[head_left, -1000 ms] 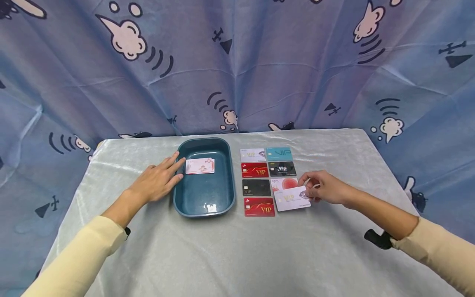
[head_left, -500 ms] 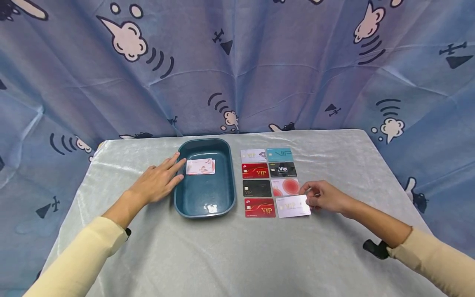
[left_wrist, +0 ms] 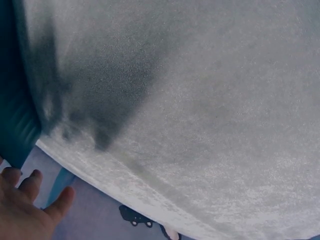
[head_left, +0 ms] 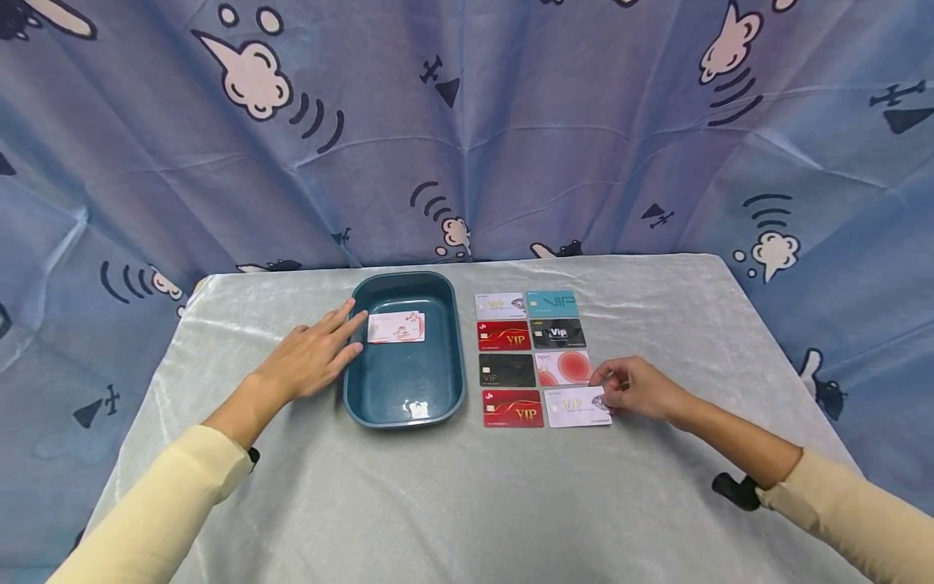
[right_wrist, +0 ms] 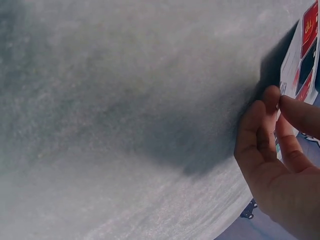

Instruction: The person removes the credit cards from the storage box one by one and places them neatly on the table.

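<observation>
In the head view my right hand (head_left: 642, 389) pinches the right end of a white VIP card (head_left: 569, 408) between thumb and fingers. The card lies at the near right corner of a block of cards, beside a red VIP card (head_left: 513, 409) and just below a pink card with red circles (head_left: 560, 368). The right wrist view shows the thumb and fingertips (right_wrist: 271, 95) at the edge of that white card, with a shadow under it. My left hand (head_left: 310, 357), fingers spread, rests on the left rim of a dark teal tray (head_left: 401, 381). Inside lies a small stack of pinkish-white cards (head_left: 396, 328).
Farther back in the two columns lie a dark VIP card (head_left: 507, 371), a second red card (head_left: 503, 336), a black card (head_left: 558, 334), another white card (head_left: 499, 306) and a teal card (head_left: 551, 304). A patterned curtain (head_left: 511, 162) hangs behind the cloth-covered table (head_left: 438, 503).
My right hand has brought the white card down and toward the near edge, off the pink card, and straightened it beside the red one. The left hand stays on the tray.
</observation>
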The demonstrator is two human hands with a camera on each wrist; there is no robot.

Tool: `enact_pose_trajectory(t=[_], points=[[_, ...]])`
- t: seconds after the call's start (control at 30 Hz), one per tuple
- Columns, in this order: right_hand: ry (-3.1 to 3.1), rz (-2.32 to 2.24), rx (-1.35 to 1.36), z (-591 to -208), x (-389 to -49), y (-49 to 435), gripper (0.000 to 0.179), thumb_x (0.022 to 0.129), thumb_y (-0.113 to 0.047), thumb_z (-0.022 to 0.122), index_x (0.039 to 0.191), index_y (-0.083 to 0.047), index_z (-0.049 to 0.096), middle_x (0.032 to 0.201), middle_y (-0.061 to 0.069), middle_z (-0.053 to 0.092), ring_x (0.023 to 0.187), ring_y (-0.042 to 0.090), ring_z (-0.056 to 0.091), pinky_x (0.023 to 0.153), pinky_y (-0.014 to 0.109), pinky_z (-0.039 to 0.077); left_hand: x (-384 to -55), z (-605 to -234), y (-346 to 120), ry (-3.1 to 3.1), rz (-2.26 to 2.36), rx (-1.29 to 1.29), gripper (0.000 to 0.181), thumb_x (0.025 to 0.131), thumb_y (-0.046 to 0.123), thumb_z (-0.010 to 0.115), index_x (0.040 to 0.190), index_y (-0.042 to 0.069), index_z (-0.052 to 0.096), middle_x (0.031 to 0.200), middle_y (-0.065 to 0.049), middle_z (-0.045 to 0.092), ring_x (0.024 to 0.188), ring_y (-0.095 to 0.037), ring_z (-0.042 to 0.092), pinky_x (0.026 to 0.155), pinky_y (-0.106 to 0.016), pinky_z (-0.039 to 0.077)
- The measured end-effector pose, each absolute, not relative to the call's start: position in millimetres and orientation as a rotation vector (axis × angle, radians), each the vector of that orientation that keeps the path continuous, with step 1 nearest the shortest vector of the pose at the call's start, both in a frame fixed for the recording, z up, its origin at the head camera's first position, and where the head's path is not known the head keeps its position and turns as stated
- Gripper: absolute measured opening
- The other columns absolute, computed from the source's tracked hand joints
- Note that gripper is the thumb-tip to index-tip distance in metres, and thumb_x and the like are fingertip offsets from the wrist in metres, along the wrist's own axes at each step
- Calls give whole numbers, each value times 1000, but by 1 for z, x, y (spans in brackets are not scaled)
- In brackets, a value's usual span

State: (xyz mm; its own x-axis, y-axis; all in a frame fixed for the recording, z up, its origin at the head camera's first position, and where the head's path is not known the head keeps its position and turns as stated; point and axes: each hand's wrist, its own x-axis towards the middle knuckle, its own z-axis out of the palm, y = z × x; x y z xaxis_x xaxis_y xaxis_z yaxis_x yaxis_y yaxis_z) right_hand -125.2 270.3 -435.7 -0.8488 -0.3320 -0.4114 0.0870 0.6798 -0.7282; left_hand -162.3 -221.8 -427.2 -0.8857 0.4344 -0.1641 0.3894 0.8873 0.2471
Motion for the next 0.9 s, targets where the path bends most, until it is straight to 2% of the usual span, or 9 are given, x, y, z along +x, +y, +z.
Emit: enact_pose_trajectory(t=[0.2, 0.43, 0.7, 0.9], points=[[2406, -1050, -259, -436, -124, 271, 21, 85, 10, 65, 106, 8, 63, 80, 8, 61, 72, 19, 54, 58, 24, 49, -161, -426, -221, 2844, 313, 634, 58, 107, 37, 41, 158, 12, 28, 166, -13, 12, 148, -37, 23, 107, -68, 29], [2453, -961, -267, -432, -127, 269, 18, 89, -1, 65, 105, 5, 63, 80, 6, 60, 68, 18, 56, 58, 26, 46, -162, -428, -220, 2848, 302, 637, 58, 107, 37, 41, 158, 12, 28, 166, -13, 13, 148, -37, 24, 107, -68, 29], [2499, -980, -218, -416, -145, 252, 18, 92, -5, 61, 105, 7, 63, 83, 14, 64, 65, 22, 62, 56, 29, 48, -162, -429, -220, 2855, 299, 655, 58, 107, 37, 41, 158, 11, 28, 165, -14, 14, 148, -37, 25, 107, -66, 31], [2519, -975, -159, -395, -169, 228, 30, 97, -11, 57, 118, 10, 62, 94, 20, 64, 72, 27, 65, 64, 34, 56, -163, -427, -222, 2847, 277, 655, 59, 108, 38, 40, 158, 11, 27, 166, -14, 12, 148, -36, 24, 107, -65, 31]])
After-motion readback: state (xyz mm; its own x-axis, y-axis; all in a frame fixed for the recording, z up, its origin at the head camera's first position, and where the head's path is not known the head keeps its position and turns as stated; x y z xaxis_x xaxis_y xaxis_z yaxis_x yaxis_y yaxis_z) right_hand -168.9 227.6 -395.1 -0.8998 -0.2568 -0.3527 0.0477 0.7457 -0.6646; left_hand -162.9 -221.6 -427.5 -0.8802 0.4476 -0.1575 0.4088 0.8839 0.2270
